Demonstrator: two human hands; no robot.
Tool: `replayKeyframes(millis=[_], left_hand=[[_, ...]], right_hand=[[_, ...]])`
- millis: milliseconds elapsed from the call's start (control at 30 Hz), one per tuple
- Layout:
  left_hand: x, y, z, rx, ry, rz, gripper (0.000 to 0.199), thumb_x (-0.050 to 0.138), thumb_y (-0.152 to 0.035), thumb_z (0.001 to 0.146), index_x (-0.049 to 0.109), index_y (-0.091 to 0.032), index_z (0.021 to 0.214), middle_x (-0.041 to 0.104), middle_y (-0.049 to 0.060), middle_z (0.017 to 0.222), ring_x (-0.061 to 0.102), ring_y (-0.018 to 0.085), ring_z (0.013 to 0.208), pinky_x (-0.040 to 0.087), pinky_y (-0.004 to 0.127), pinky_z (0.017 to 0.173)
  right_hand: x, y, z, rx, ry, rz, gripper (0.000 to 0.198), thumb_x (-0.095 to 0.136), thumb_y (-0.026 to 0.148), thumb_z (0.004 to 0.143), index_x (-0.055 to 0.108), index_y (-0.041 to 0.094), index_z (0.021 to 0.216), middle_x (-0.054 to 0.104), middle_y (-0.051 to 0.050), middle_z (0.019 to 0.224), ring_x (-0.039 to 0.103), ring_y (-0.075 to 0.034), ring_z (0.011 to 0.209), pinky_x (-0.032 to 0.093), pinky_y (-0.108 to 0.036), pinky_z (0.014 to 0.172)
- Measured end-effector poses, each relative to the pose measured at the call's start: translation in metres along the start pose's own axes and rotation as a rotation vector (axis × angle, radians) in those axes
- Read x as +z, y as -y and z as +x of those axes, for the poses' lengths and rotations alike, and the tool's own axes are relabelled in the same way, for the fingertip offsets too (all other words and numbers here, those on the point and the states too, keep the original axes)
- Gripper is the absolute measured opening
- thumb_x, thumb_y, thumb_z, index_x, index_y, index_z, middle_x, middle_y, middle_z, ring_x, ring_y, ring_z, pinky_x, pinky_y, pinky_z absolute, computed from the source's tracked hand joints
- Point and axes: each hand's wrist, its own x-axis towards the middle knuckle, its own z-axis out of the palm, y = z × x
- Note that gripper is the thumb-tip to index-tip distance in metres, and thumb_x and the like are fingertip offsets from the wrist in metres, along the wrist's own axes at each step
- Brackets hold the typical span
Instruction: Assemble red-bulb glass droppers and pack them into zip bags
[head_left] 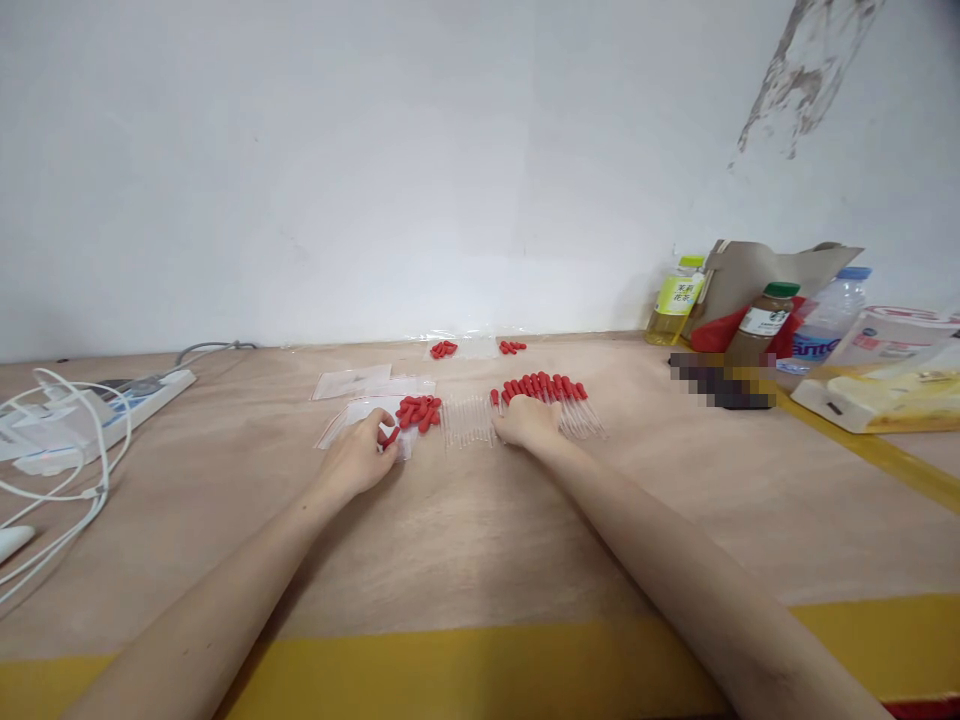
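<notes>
My left hand (pixel 358 455) is closed with a red rubber bulb (pixel 391 438) pinched between thumb and fingers. Just right of it, a pile of loose red rubber bulbs (pixel 420 410) lies partly on clear plastic bags (pixel 360 408). Bare glass tubes (pixel 468 420) lie side by side in the middle. My right hand (pixel 529 422) is closed at the tubes' right side, its fingertips on a dropper with a red bulb (pixel 494 397); the grip is partly hidden. Several finished-looking droppers with red bulbs (pixel 551 385) fan out behind and right of this hand.
Farther back by the wall are two small bagged groups of red bulbs (pixel 443 350) with clear tubes between. A power strip (pixel 112 425) and white cables (pixel 101 490) lie left. Bottles (pixel 676 305), a grey bag (pixel 739 280) and a tissue pack (pixel 885 395) stand right.
</notes>
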Motion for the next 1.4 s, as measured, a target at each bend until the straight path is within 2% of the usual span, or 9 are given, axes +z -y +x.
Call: replayKeyframes(millis=[167, 267, 367, 500, 600, 867, 1167, 1400], left_hand=[[0.003, -0.012, -0.008, 0.205, -0.04, -0.136, 0.027, 0.046, -0.022, 0.077, 0.059, -0.019, 0.101, 0.058, 0.004, 0.085, 0.055, 0.017, 0.071, 0.04, 0.026, 0.062], [0.016, -0.03, -0.017, 0.328, -0.002, -0.259, 0.022, 0.044, -0.022, 0.08, 0.063, -0.019, 0.091, 0.055, 0.004, 0.079, 0.053, 0.015, 0.07, 0.041, 0.026, 0.062], [0.031, -0.051, -0.026, 0.372, -0.012, -0.376, 0.015, 0.046, -0.022, 0.081, 0.06, -0.016, 0.081, 0.054, 0.004, 0.078, 0.052, 0.014, 0.068, 0.041, 0.024, 0.059], [0.042, -0.072, -0.036, 0.418, -0.004, -0.432, 0.014, 0.049, -0.029, 0.082, 0.055, -0.016, 0.081, 0.054, 0.002, 0.077, 0.049, 0.012, 0.064, 0.04, 0.023, 0.057], [0.043, -0.075, -0.04, 0.465, 0.014, -0.43, 0.017, 0.047, -0.031, 0.084, 0.055, -0.016, 0.081, 0.053, 0.001, 0.073, 0.048, 0.012, 0.063, 0.039, 0.023, 0.057], [0.042, -0.072, -0.041, 0.53, -0.001, -0.411, 0.015, 0.046, -0.029, 0.086, 0.055, -0.016, 0.084, 0.055, 0.001, 0.077, 0.05, 0.012, 0.066, 0.04, 0.024, 0.06], [0.047, -0.068, -0.038, 0.577, -0.061, -0.515, 0.016, 0.046, -0.026, 0.087, 0.058, -0.018, 0.094, 0.064, 0.003, 0.084, 0.058, 0.014, 0.076, 0.045, 0.026, 0.069], [0.046, -0.066, -0.037, 0.647, -0.086, -0.571, 0.015, 0.049, -0.023, 0.086, 0.062, -0.017, 0.09, 0.064, 0.003, 0.08, 0.059, 0.013, 0.072, 0.045, 0.023, 0.065]], right_hand=[[-0.021, -0.014, -0.009, -0.126, -0.061, 0.148, 0.024, 0.038, 0.029, 0.082, 0.056, 0.014, 0.075, 0.063, -0.013, 0.081, 0.058, -0.022, 0.075, 0.037, -0.031, 0.065], [-0.023, -0.033, -0.025, -0.361, -0.127, 0.317, 0.018, 0.037, 0.026, 0.084, 0.051, 0.017, 0.078, 0.062, -0.008, 0.078, 0.056, -0.017, 0.068, 0.036, -0.026, 0.058], [-0.013, -0.057, -0.044, -0.589, -0.194, 0.414, 0.013, 0.039, 0.023, 0.084, 0.051, 0.018, 0.084, 0.062, -0.005, 0.079, 0.056, -0.015, 0.07, 0.038, -0.025, 0.062], [0.0, -0.078, -0.066, -0.708, -0.302, 0.343, 0.023, 0.04, 0.018, 0.085, 0.054, 0.019, 0.103, 0.065, -0.006, 0.088, 0.058, -0.016, 0.081, 0.035, -0.033, 0.079], [0.0, -0.079, -0.075, -0.784, -0.305, 0.268, 0.022, 0.04, 0.018, 0.086, 0.058, 0.022, 0.099, 0.065, -0.005, 0.095, 0.057, -0.016, 0.087, 0.027, -0.037, 0.088], [0.002, -0.07, -0.08, -0.823, -0.307, 0.216, 0.019, 0.041, 0.017, 0.085, 0.058, 0.021, 0.093, 0.066, -0.002, 0.088, 0.058, -0.014, 0.082, 0.017, -0.042, 0.094], [0.006, -0.069, -0.078, -0.837, -0.285, 0.249, 0.022, 0.043, 0.02, 0.085, 0.061, 0.023, 0.097, 0.066, -0.001, 0.081, 0.057, -0.013, 0.076, 0.021, -0.039, 0.091], [0.006, -0.069, -0.073, -0.851, -0.24, 0.281, 0.021, 0.045, 0.025, 0.086, 0.065, 0.024, 0.094, 0.066, -0.002, 0.076, 0.057, -0.012, 0.071, 0.023, -0.039, 0.088]])
